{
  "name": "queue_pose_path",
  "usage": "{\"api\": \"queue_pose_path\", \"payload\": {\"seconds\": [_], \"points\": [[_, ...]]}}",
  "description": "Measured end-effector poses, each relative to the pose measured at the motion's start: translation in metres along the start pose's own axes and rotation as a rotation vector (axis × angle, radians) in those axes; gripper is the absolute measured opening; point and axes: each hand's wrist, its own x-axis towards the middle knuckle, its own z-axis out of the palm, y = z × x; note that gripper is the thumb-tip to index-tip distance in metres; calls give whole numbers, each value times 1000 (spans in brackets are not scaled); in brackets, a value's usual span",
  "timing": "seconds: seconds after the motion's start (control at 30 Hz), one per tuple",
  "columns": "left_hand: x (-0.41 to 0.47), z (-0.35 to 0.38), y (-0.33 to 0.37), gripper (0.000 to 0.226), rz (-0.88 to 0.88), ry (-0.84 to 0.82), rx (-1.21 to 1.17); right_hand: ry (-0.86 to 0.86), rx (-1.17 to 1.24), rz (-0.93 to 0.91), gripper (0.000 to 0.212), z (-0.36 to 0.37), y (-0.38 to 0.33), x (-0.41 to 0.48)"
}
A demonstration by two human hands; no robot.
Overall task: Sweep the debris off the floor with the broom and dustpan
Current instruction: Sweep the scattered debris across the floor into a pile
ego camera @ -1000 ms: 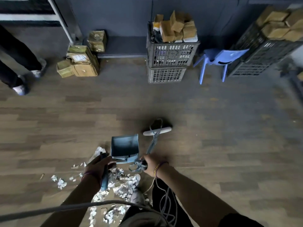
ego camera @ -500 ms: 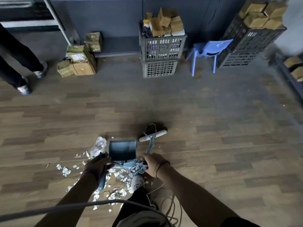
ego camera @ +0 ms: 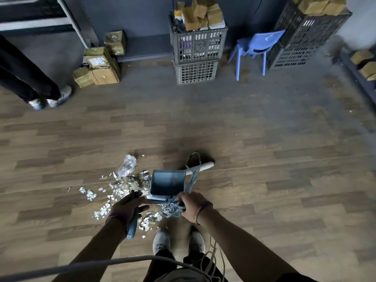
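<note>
Our L hand (ego camera: pixel 126 208) grip curls round dustpan (ego camera: pixel 167 183) handle, R hand (ego camera: pixel 192 204) grip round broom (ego camera: pixel 200 166). Broom head sits just beyond dustpan, prob. to draw in paper scraps (ego camera: pixel 120 190) left of dustpan.

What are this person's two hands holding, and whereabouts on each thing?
The left grip holds the dustpan by its blue handle; the right grip holds the broom at the top of its handle, amid tangled cord.

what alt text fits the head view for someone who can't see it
Seen from above, a person's left hand holds a blue handle and right hand the broom, a blue dustpan ahead of them beside shredded paper debris on a wood floor. Crates stand by the wall.
</note>
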Motion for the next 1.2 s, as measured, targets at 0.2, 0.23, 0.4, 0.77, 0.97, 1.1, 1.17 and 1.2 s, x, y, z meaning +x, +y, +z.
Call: {"api": "queue_pose_path", "payload": {"seconds": [0.2,0.23,0.4,0.77,0.97,1.1,1.17,1.2], "points": [[-3,-56,-20,33,-8,-17,-3,87,9,6,38,31,-49,-7],[-4,-71,-23,32,-8,-25,-5,108,8,7,37,38,-62,-8],[-3,-160,-32,29,18,-58,7,238,43,58,34,84,-143,-7],[-3,-341,-43,35,38,-42,45,337,140,194,36,133,-269,-11],[-5,-393,-48,37,12,9,-33,479,273,191,28,116,-286,-6],[-2,-417,-50,37,-4,47,-99,528,282,164,27,103,-306,12],[0,-427,-50,36,-11,68,-135,556,297,139,26,95,-316,25],[2,-432,-50,35,-15,83,-148,560,298,126,26,91,-320,32]]}}
